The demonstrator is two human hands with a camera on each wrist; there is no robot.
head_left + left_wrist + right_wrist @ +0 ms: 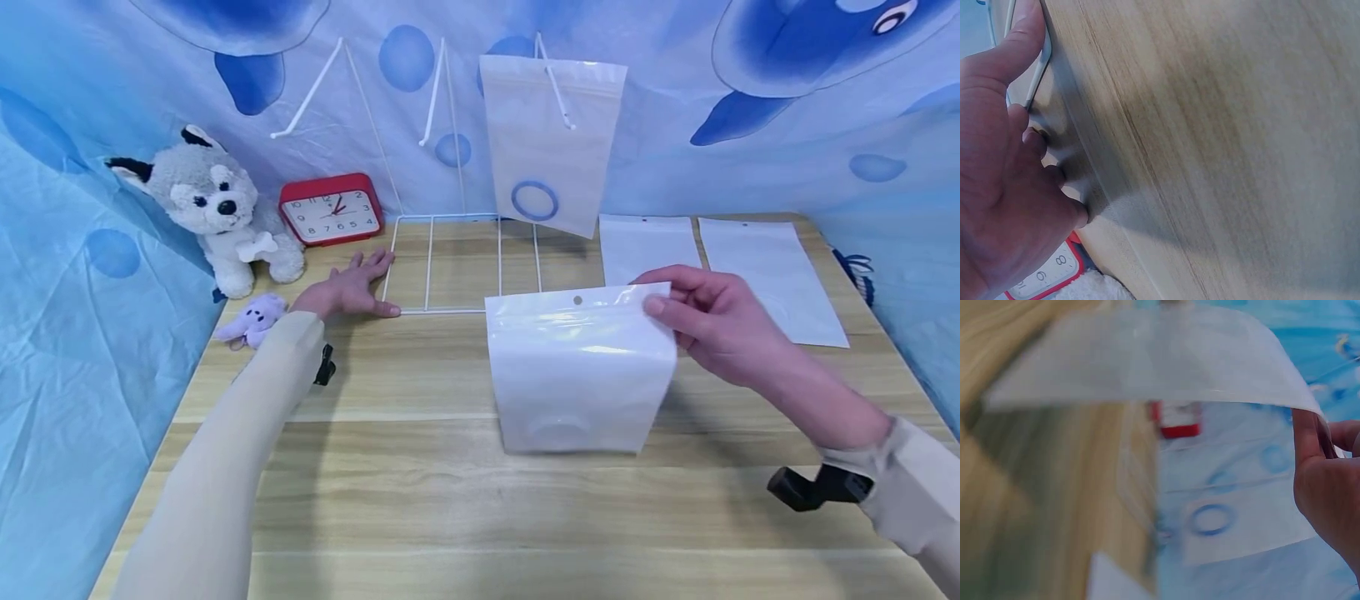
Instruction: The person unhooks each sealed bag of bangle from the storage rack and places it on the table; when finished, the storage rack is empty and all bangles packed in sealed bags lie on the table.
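Note:
My right hand [720, 325] pinches the top right corner of a white pouch [577, 375] that has a small hang hole in its top edge. The pouch bends forward, its lower end close over the table; in the right wrist view the pouch [1147, 356] arches away from the thumb and fingers. My left hand [348, 287] is spread at the left end of a white wire rack [450, 312], thumb along its front corner and fingertips on the table. Another white pouch [547, 133] hangs from the rack's right hook [555, 83].
Two white pouches [648, 242] [776, 283] lie flat at the back right. Behind my left hand stand a red clock [332, 208] and a plush husky [217, 208]; a small purple plush [258, 318] lies nearer. Two more hooks [307, 87] [433, 92] stick out at the left.

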